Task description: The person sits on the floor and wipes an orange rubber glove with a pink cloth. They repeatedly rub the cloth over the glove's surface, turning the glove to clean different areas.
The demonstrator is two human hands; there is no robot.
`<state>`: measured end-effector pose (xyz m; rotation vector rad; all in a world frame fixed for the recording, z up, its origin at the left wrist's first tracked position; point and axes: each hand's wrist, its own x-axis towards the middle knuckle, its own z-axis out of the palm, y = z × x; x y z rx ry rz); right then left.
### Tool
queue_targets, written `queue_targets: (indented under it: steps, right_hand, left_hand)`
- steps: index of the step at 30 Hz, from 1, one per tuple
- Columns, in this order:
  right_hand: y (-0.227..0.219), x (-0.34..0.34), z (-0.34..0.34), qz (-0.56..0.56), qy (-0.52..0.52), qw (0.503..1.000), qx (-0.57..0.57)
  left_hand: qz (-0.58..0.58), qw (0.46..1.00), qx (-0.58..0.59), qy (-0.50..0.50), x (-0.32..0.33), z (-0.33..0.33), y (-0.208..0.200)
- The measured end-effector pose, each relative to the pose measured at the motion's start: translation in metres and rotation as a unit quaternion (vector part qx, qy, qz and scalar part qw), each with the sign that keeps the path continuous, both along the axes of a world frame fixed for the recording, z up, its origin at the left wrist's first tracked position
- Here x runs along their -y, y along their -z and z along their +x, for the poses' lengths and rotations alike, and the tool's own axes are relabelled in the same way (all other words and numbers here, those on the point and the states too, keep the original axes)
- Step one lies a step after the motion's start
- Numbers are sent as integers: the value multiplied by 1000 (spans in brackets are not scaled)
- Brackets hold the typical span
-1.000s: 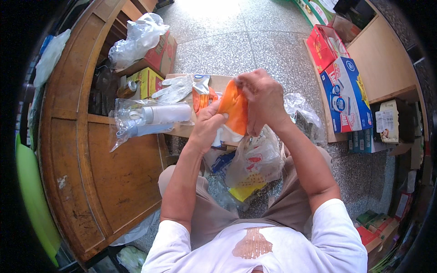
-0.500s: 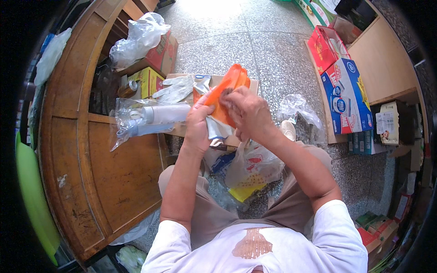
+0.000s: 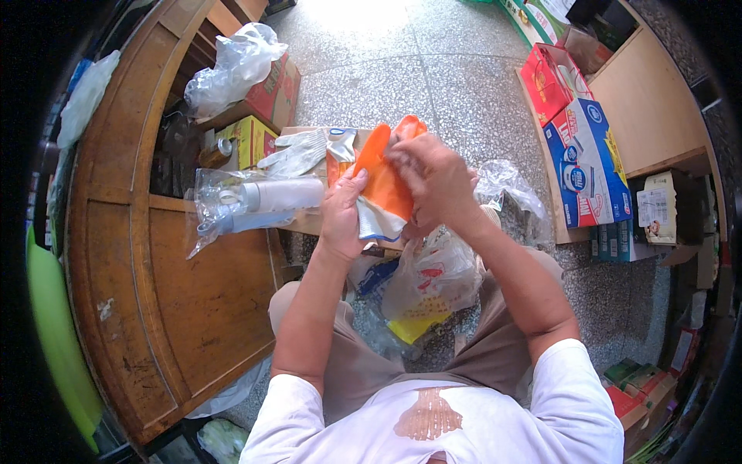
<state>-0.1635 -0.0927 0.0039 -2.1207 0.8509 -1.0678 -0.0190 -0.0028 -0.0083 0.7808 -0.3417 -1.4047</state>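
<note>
An orange-coated work glove (image 3: pixel 383 184) with a white knit cuff and blue hem is held up in front of me, its orange fingers pointing away. My left hand (image 3: pixel 344 207) grips its left edge, thumb on the orange face. At the glove's right side, my right hand (image 3: pixel 434 179) is curled against it; its fingertips are somewhat blurred and partly hide the glove. Beyond my left hand, a white work glove (image 3: pixel 297 151) lies on a low board (image 3: pixel 305 224). Beside it is a pale bottle (image 3: pixel 284 193) inside a clear plastic bag.
A wooden cabinet (image 3: pixel 212 294) stands at my left, with a red carton (image 3: pixel 276 91) and a yellow box (image 3: pixel 253 141) behind it. Between my knees sits a plastic bag (image 3: pixel 434 282). Crumpled clear plastic (image 3: pixel 510 189) lies right, near a blue-and-red box (image 3: pixel 589 166).
The orange glove has turned to show more of its broad face and white cuff, and its fingers have spread apart. My right hand has shifted slightly right and lower.
</note>
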Motion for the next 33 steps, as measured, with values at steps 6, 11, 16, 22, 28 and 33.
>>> queue_targets:
  steps: [6, 11, 16, 22, 28, 33]
  right_hand:
    - [2, -25, 3, -49, -163, 981, -94]
    - [2, 8, -11, -48, -76, 987, -132]
    - [-12, 22, -18, -21, 90, 994, -50]
    - [1, 9, -4, -14, 38, 999, -32]
    - [3, -20, 0, -41, -117, 989, -83]
    - [-3, -15, -7, -13, -145, 982, -121]
  left_hand:
    - [-23, 999, -27, -30, 2, 11, 6]
    - [-36, 998, -42, -17, 3, 11, 9]
    - [-25, 998, -47, -27, 1, 13, 4]
    - [-17, 999, -44, -21, 4, 2, 5]
    - [-28, 1000, 0, -7, 2, 3, 9]
    - [-5, 999, -29, -14, 2, 11, 21]
